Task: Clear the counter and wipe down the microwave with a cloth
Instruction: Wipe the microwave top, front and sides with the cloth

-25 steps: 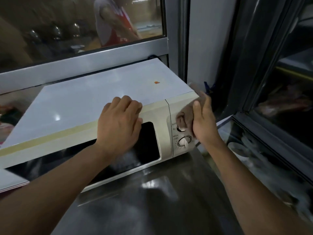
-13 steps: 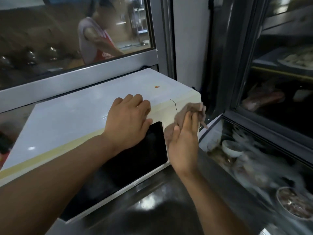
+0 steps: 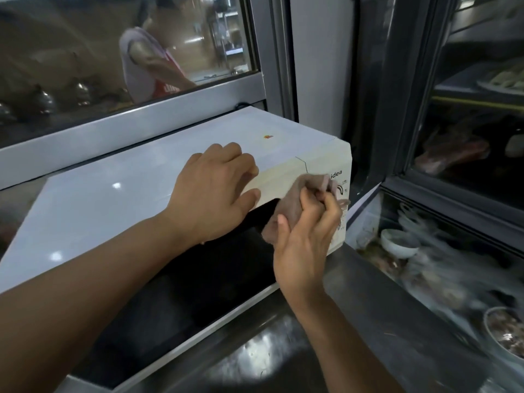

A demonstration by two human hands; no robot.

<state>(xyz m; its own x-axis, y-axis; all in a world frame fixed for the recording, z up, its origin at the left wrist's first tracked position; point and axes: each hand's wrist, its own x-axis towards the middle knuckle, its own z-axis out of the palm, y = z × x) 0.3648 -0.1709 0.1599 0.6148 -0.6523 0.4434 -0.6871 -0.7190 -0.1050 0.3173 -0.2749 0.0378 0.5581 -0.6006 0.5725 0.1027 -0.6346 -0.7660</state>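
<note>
Microwave (image 3: 147, 177) on steel bench (image 3: 283, 361), held and wiped by two bare hands.

The white microwave is seated on a reflective steel bench, its rear set against a grey-framed window (image 3: 113, 129) through which a person in a light top is seen in another room. The left hand (image 3: 215, 191) is laid on the top front edge of the microwave, fingers loosely bent over the edge and gripping nothing. A brownish cloth (image 3: 295, 199) is bunched in the right hand (image 3: 303, 236), with the fingers curled tightly round it, and is pressed against the control panel beside the dark door glass (image 3: 198, 279). To the right, a glass-fronted cabinet (image 3: 467, 194) is noted, with shelves of food behind the pane; below it, bowls (image 3: 397, 245) are visible under glass, blurred.
</note>
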